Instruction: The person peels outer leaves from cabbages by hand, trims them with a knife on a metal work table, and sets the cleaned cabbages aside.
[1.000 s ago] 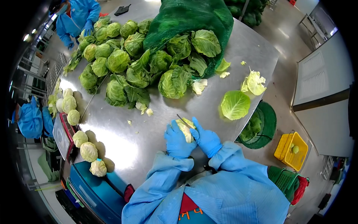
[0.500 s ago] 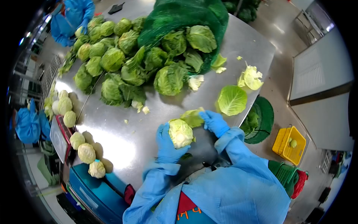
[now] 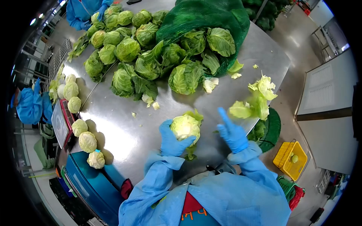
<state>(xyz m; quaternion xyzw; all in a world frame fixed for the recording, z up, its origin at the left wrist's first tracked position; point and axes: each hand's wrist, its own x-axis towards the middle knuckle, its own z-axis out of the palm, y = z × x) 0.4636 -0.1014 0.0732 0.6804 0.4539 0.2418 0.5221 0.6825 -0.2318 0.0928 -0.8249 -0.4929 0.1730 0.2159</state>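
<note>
My left hand (image 3: pixel 171 140), in a blue glove, is closed around the side of a pale green cabbage (image 3: pixel 185 128) above the steel table. Its cut stem end faces up, and a loose leaf (image 3: pixel 191 151) hangs below it. To the right, my gloved right hand (image 3: pixel 232 132) is empty, its fingers stretched out and apart. Just beyond those fingers, a light green leaf (image 3: pixel 241 109) appears blurred, close to a small heap of torn leaves (image 3: pixel 263 94) at the table's right edge.
Untrimmed cabbages (image 3: pixel 128 49) and a green mesh sack (image 3: pixel 203 17) fill the far side. Several trimmed cabbages (image 3: pixel 87 142) line the left, near a scale (image 3: pixel 62 122). A green net (image 3: pixel 272 130) and a yellow basket (image 3: pixel 290 160) are at right. Across the table is a co-worker (image 3: pixel 85 13).
My right hand has let go of a cabbage leaf and moved right and slightly down. The leaf now lies toward the heap. My left hand still holds the cabbage, and the view has shifted.
</note>
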